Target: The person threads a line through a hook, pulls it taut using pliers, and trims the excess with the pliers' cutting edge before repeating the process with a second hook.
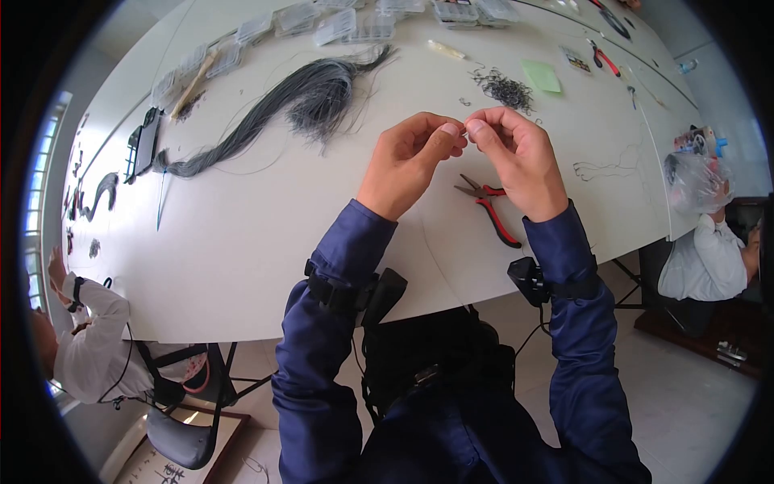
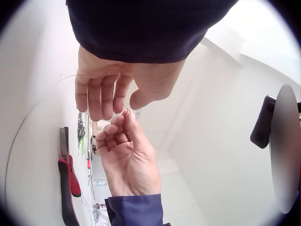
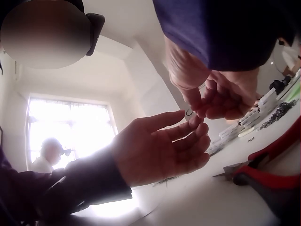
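Observation:
Both hands meet fingertip to fingertip above the white table. In the right wrist view a small dark hook [image 3: 189, 112] shows at the fingertips of the right hand [image 3: 218, 94], which pinches it between thumb and finger. The left hand [image 1: 409, 161] has its thumb and forefinger close together beside it; a thin line [image 2: 70, 76] runs near that hand's palm in the left wrist view. Red-handled pliers [image 1: 493, 211] lie on the table below the right hand [image 1: 524, 157], their jaws apart.
A bundle of grey strands [image 1: 266, 109] lies at the left of the table [image 1: 242, 266]. Clear plastic boxes [image 1: 334, 27] line the far edge. Beyond the hands are a pile of dark hooks [image 1: 504, 89] and a green note [image 1: 542, 77]. People sit at both sides.

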Available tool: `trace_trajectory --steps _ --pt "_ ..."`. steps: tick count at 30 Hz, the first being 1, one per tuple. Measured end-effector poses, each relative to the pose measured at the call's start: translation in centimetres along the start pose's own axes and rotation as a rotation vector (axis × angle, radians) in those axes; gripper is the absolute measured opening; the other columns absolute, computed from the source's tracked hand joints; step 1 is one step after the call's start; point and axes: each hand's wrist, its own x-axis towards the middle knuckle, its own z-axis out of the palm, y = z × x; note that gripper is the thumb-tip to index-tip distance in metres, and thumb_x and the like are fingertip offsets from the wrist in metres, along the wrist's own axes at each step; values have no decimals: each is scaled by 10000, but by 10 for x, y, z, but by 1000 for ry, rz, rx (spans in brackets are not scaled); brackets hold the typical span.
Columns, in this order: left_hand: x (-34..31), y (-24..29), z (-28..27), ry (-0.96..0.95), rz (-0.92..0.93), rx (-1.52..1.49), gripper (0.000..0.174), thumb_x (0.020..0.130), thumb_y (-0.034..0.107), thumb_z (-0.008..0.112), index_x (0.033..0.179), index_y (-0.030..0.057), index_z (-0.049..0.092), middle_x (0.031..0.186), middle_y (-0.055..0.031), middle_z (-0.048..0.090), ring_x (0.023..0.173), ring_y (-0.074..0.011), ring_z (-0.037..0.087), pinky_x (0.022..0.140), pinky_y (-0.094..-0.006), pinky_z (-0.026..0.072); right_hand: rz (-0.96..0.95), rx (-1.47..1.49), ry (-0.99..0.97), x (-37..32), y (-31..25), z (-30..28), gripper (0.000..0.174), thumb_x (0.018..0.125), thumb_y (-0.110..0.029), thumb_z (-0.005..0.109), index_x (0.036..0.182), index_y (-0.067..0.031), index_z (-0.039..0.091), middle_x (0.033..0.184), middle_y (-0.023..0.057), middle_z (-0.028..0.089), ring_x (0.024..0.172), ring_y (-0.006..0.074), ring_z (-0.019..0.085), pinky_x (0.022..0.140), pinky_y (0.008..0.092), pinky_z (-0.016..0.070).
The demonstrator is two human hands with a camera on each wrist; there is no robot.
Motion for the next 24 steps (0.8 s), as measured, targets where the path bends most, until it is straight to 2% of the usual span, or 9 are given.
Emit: trace_trajectory --steps 2,6,9,15,18,21,24 --pt "-2 5 1 -10 -86 -57 255 986 194 630 1047 -53 643 887 -91 698 771 -124 649 712 -264 525 -15 -20 -6 0 -2 2 247 969 -216 634 991 27 673 840 30 678 790 92 610 748 237 485" --pt "-2 7 -3 -42 -124 -2 213 994 164 619 1037 -44 642 866 -92 686 735 -149 650 708 -284 523 -37 -5 -27 1 0 2 243 969 -218 628 982 21 673 865 44 695 806 107 632 769 252 497" --pt "-3 7 -3 -54 -104 -35 215 991 161 628 1041 -47 643 849 -91 684 716 -142 644 680 -276 520 68 191 -51 1 -2 -1 237 966 -224 630 983 7 682 890 49 700 827 110 639 783 262 505" --pt "-3 9 -1 -52 -91 4 219 998 162 618 1039 -51 644 853 -92 683 719 -141 646 676 -269 521 278 358 -57 -1 1 -6 219 961 -207 625 984 1 689 893 44 691 837 104 635 784 256 509" --pt "-3 8 -1 -32 -83 17 218 999 160 614 1040 -52 644 851 -92 683 711 -139 645 669 -267 520 280 318 -30 -4 0 -4 217 960 -204 625 983 2 688 885 39 685 829 103 624 768 249 506" --pt "-3 7 -1 -12 -77 13 216 999 158 613 1035 -52 646 847 -90 682 703 -135 644 662 -264 519 166 252 -37 -6 3 -1 227 960 -212 630 986 6 687 892 37 684 834 96 614 750 240 495" --pt "-3 7 -1 -7 -77 34 214 998 157 615 1026 -51 649 842 -88 681 698 -132 642 657 -261 518 101 130 67 -4 8 0 244 961 -230 640 989 7 687 886 40 685 821 92 608 743 235 488"
